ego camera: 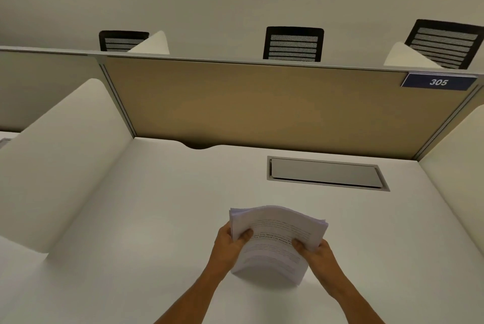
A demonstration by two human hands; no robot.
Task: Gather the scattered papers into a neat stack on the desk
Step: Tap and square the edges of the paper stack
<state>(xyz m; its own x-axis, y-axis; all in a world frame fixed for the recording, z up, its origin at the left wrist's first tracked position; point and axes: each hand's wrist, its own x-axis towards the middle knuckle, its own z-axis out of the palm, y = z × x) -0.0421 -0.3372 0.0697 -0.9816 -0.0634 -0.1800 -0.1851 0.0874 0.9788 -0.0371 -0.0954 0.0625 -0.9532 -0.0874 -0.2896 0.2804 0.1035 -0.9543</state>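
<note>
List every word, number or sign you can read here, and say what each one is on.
"305": white digits on the dark blue plate at the top right corner of the tan partition panel.
Printed lines on the top sheet of the stack of papers, held by the left hand and right hand: too blurred to read.
Nothing else carries text.

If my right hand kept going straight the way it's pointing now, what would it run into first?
The right hand points up-left into the stack of papers it already grips, so the papers come first. Past them lies the left hand, though depth is unclear.
</note>
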